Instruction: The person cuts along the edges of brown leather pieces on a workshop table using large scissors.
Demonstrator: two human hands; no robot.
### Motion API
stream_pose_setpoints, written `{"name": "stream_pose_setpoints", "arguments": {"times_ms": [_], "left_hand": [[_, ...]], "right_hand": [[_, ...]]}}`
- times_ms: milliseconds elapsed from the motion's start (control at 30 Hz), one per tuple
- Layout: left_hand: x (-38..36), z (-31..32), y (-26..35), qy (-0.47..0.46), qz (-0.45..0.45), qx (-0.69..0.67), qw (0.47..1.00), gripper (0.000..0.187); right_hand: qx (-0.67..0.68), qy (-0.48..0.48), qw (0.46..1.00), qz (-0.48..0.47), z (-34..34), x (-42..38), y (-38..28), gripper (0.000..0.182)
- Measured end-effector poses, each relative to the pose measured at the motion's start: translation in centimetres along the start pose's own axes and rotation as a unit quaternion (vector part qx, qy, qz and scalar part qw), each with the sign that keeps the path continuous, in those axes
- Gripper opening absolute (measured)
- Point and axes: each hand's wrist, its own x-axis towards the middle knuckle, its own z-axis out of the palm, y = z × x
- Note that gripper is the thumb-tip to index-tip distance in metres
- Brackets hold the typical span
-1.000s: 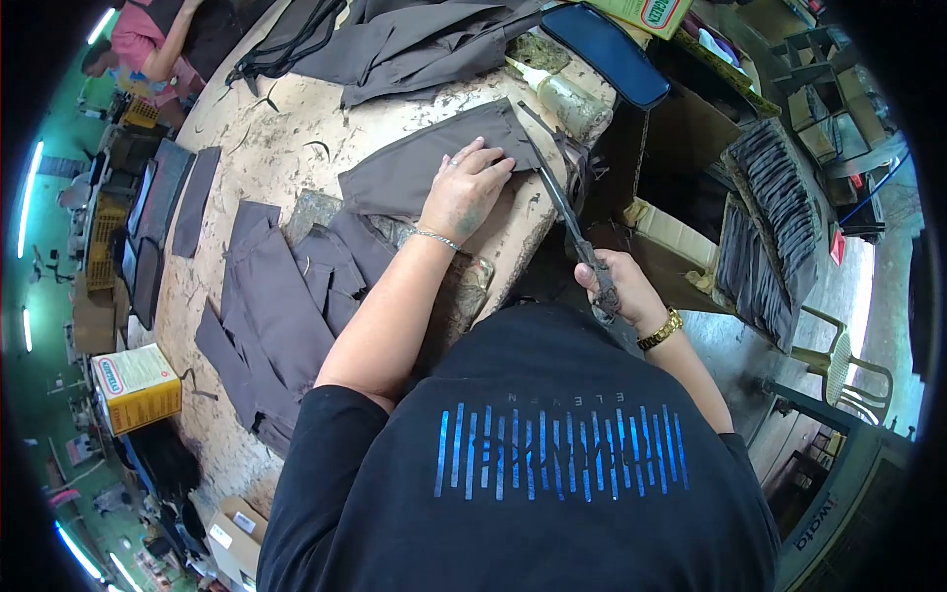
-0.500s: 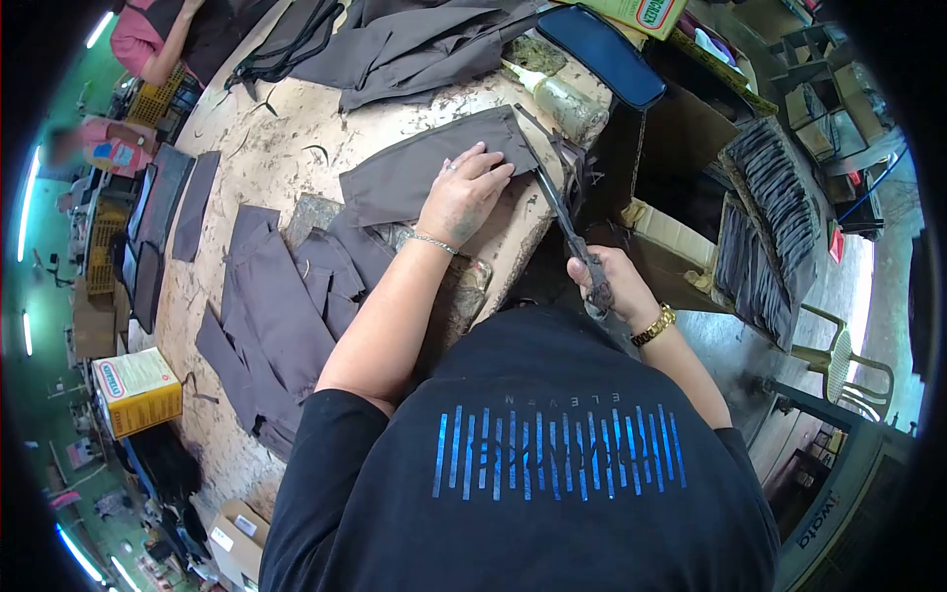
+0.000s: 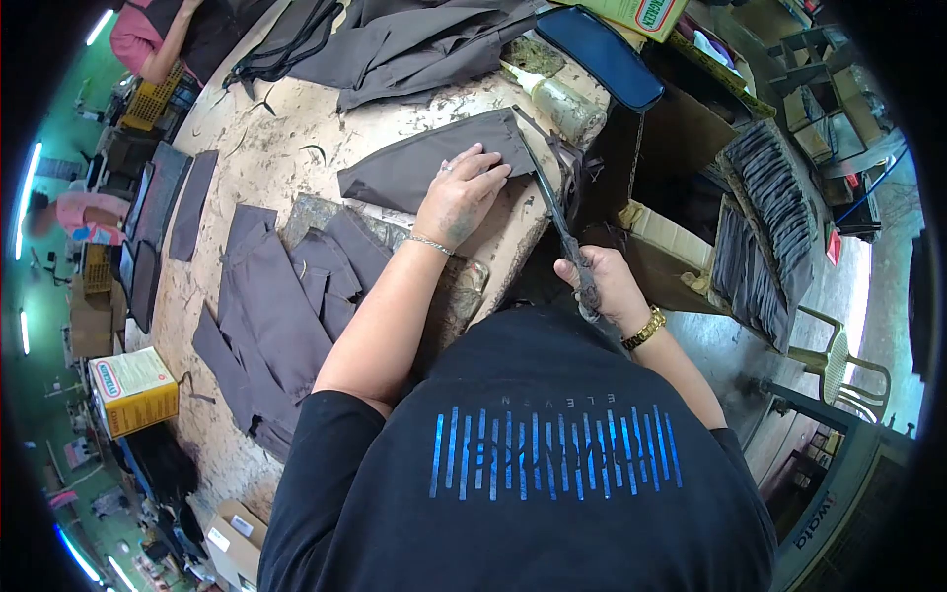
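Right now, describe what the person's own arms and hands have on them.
Both arms are bare below short black sleeves. The left hand has a thin silver bracelet at the wrist and a ring. The right hand has a gold watch at the wrist.

Worn workbench [image 3: 296, 128]; cardboard boxes [image 3: 133, 390]; plastic chair [image 3: 838, 365]; strip lights [image 3: 25, 197] left.
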Motion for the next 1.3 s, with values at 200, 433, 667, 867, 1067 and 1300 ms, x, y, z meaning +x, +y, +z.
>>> {"name": "stream_pose_setpoints", "arguments": {"times_ms": [200,433,667,867,1067,1300], "left_hand": [[-0.2,-0.4,0.8,-0.023,-0.004,-0.026,0.999,0.020],[-0.5,-0.7,1.7,-0.013,-0.009,-0.040,0.999,0.019],[-0.6,-0.5,1.6,-0.012,-0.015,-0.045,0.999,0.019],[-0.9,-0.8,1.8,-0.018,0.008,-0.050,0.999,0.020],[-1.3,-1.1,2.1,-0.024,0.008,-0.056,0.998,0.022],[-1.3,-0.9,2.2,-0.029,-0.018,-0.068,0.997,0.020]], "right_hand": [[0.079,-0.022,0.997,0.014,0.1,0.7,0.4,0.052],[0.205,-0.027,0.978,0.032,0.7,1.2,-0.4,0.047],[0.114,0.007,0.993,0.024,0.6,0.6,-0.7,0.047],[0.166,-0.022,0.986,0.016,0.2,1.6,0.0,0.045],[0.186,-0.013,0.982,0.027,0.6,2.0,-0.4,0.041],[0.145,0.016,0.989,0.022,1.1,1.3,-0.9,0.037]]}}
